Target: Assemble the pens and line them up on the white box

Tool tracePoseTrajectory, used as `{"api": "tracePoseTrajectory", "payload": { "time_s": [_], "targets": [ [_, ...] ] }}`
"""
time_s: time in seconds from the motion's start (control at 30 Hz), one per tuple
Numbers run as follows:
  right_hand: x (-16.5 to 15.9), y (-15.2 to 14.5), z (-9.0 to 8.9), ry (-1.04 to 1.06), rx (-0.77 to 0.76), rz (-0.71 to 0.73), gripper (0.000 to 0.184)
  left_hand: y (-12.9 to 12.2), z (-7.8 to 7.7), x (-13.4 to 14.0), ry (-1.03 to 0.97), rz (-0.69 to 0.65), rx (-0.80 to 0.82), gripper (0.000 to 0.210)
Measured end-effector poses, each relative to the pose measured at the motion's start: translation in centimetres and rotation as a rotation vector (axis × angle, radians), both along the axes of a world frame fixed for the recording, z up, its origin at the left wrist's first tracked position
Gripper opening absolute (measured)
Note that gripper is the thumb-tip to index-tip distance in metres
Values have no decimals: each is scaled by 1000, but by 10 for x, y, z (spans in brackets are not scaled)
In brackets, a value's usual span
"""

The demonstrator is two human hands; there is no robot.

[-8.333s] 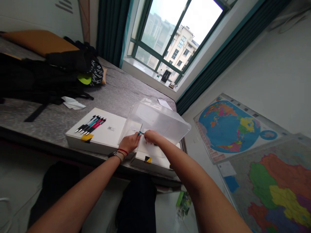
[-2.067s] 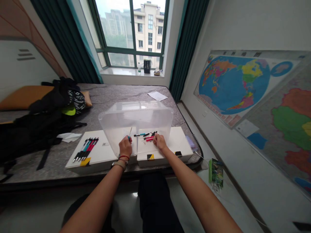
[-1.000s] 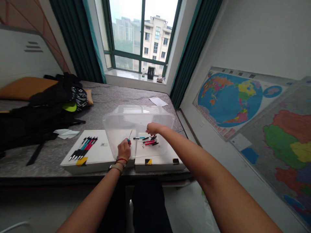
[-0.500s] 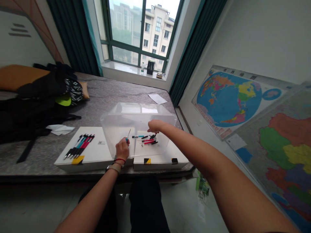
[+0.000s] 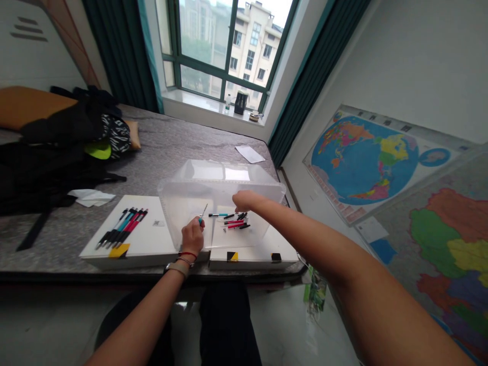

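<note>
The person's left hand (image 5: 193, 236) is grasping a teal pen barrel (image 5: 201, 220), fingers closing round it in front of the clear plastic bin (image 5: 183, 198). A thin refill (image 5: 205, 210) is sticking out of the top of that barrel, its long axis slanting upward and leaning a little to the right, its free end pointing away from the person. The right hand (image 5: 242, 201) is hovering at the far side of the loose pen parts (image 5: 235, 223), its fingers curling downward; the fingertips are hiding behind the hand, so I cannot tell whether it is gripping anything

Beneath it, red and black pieces are lying close together, the red ones running roughly left to right. A second teal barrel (image 5: 218, 215) is lying flat between the two hands, its long axis also running left to right. The bin is resting on its side across both boxes, its open side facing the person

On the left white box (image 5: 152, 241), a row of pens (image 5: 122, 227) is lying side by side, their long axes slanting in parallel, silver tips pointing toward the person and leftward, push buttons pointing away. The right white box (image 5: 253, 265) is sitting just beside it, both resting on a grey mattress (image 5: 175, 137)
</note>
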State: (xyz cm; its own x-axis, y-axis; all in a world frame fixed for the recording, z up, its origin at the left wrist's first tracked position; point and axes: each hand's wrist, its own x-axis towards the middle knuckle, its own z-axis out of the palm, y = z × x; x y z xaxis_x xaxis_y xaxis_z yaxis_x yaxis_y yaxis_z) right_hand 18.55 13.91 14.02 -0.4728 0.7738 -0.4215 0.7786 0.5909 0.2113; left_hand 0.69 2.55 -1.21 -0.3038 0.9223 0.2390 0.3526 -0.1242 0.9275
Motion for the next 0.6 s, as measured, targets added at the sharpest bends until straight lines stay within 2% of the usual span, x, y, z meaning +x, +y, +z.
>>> {"api": "tracePoseTrajectory", "payload": {
  "time_s": [0.17, 0.47, 0.6],
  "targets": [
    [-1, -6, 7, -51, -9, 4, 39, -1, -1, 0, 1, 1, 9, 36],
    [-3, -9, -20, -44, 24, 58, 32, -3, 4, 2, 52, -15, -3, 36],
    [-5, -8, -24, -88, 40, 44, 33, -4, 4, 2, 85, -17, 24, 36]
  ]
}}
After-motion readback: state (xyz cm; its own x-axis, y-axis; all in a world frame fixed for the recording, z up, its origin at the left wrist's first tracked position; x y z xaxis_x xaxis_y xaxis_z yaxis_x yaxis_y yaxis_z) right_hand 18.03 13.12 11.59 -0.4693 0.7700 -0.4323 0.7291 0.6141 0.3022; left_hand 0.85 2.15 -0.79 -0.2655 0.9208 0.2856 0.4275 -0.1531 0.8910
